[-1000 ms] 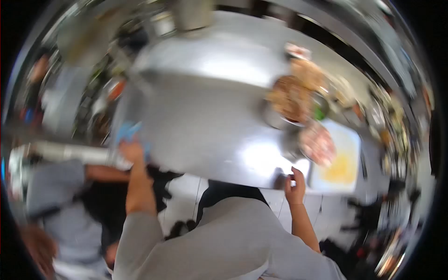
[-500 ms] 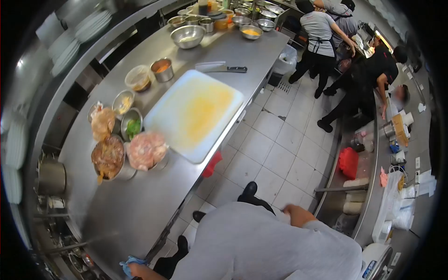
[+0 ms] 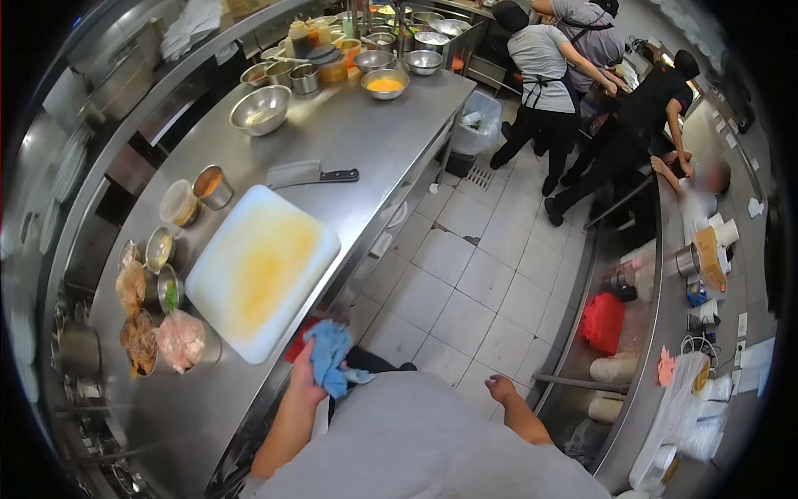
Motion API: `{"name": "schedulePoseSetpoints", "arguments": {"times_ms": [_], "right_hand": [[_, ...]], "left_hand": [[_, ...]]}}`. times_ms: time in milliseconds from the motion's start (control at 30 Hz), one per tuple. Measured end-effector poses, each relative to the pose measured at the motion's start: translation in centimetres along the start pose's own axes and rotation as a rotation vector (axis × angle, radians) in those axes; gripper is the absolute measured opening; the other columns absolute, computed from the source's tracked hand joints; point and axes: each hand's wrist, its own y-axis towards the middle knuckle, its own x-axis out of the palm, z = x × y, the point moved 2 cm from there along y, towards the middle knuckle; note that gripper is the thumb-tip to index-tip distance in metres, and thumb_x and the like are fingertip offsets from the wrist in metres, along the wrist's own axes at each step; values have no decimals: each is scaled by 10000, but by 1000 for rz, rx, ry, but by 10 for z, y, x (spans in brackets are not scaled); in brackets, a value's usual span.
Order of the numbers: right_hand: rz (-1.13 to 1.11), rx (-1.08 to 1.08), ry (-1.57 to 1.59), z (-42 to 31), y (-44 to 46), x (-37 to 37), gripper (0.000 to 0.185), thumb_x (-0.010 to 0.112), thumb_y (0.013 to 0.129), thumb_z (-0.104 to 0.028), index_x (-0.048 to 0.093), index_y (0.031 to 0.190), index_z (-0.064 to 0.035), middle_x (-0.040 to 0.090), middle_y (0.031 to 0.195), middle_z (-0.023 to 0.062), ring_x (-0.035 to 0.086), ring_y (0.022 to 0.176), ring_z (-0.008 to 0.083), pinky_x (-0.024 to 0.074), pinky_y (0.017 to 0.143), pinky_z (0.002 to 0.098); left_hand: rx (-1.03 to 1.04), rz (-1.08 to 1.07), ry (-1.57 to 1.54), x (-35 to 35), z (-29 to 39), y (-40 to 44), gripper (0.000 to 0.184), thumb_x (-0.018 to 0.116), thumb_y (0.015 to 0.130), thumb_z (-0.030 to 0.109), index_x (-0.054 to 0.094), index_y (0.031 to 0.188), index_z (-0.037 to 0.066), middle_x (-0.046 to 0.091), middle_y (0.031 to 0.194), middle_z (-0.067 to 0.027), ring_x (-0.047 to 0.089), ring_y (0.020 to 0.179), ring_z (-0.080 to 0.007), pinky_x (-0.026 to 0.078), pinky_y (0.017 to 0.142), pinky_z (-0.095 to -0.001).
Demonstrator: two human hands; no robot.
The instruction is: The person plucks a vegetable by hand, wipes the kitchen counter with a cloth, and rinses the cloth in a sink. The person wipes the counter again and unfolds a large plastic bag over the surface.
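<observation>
- The blue cloth [image 3: 331, 356] is in your left hand [image 3: 306, 374], just off the long edge of the worktop [image 3: 353, 129] and close in front of your grey shirt [image 3: 416, 432].
- It's light blue and crumpled into a loose, uneven bunch, its folds shaded darker; a paler end (thin and limp) trails to the right, towards your shirt.
- Your left hand is closed around one side of it, thumb uppermost, with most of the cloth spilling out past your fingers.
- Your right hand [image 3: 501, 388] is out over the tiled floor [image 3: 461, 295], fingers partly curled rather than clenched; you have nothing visible in it.
- Behind the cloth, something red [image 3: 301, 341] shows in part below the worktop's edge; you can't tell what it is.
- Near the cloth, on the worktop, lies your white cutting board [image 3: 266, 266], stained yellow across its middle.
- Beyond the board is a cleaver [image 3: 299, 173], its black handle pointing right.
- To the board's left you have pale pink raw meat [image 3: 181, 339], browner meat [image 3: 138, 341] and a metal bowl with something green [image 3: 170, 291].
- Well beyond the worktop's far end, co-workers [image 3: 544, 71] stand in grey and black tops.
</observation>
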Motion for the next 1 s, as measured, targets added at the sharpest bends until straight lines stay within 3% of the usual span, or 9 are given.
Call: {"name": "schedulePoseSetpoints", "arguments": {"times_ms": [167,333,433,500,533,600,700,767,1000], "right_hand": [[79,6,209,-37,40,-45,536,644,943,-428,665,1297,-25,725,1210,204,693,1136,334,524,998,388],[-69,72,48,-8,47,-66,561,612,945,-477,673,1294,-42,693,1247,228,635,1207,390,492,1051,438],[-27,217,39,34,32,-88,409,608,933,-370,698,1197,-72,706,1216,211,648,1175,391,513,1013,472],[-166,22,-273,81,45,-76,326,603,917,-303,698,1134,-78,716,1184,200,660,1147,388,532,974,485],[-195,-50,-383,105,51,-72,287,600,909,-269,698,1102,-81,722,1168,194,666,1133,387,541,954,491],[-83,-27,-314,85,53,-103,250,608,895,-236,701,1065,-78,733,1130,186,680,1095,390,555,924,493],[164,87,-31,4,39,-177,255,627,885,-238,706,1056,-67,745,1085,183,697,1048,399,562,903,483],[244,386,302,-2,85,-156,249,644,886,-252,709,1013,-47,750,1002,200,709,986,416,563,891,474],[163,223,316,-59,235,-230,329,663,907,-298,713,1044,-4,745,969,236,710,985,421,562,877,462]], "left_hand": [[135,-69,99,154,70,86,467,501,1066,395,542,1399,70,684,1212,-120,695,970,-268,586,853,-427],[785,31,424,225,191,222,461,621,1033,272,488,1403,31,643,1226,-113,641,1133,-261,511,1010,-399],[1078,255,631,249,286,345,560,662,1004,296,454,1443,17,596,1341,-158,593,1224,-310,467,1056,-406],[909,417,1301,241,356,453,604,611,1014,372,440,1480,28,504,1484,-175,489,1350,-382,420,1110,-468],[911,394,1289,236,365,504,604,611,1014,372,440,1480,28,504,1484,-175,489,1350,-382,420,1110,-468],[548,711,2099,244,353,584,597,515,1032,426,462,1485,41,407,1580,-175,384,1414,-461,368,1134,-593],[501,565,2102,346,302,592,622,461,1031,450,450,1518,64,322,1641,-145,305,1451,-489,287,1113,-749],[570,668,2271,398,242,614,654,485,1022,438,414,1547,55,323,1639,-158,329,1437,-482,202,1086,-828],[586,478,2292,511,149,708,742,476,1030,470,338,1568,-23,245,1669,-227,203,1525,-485,134,1204,-692]]}}
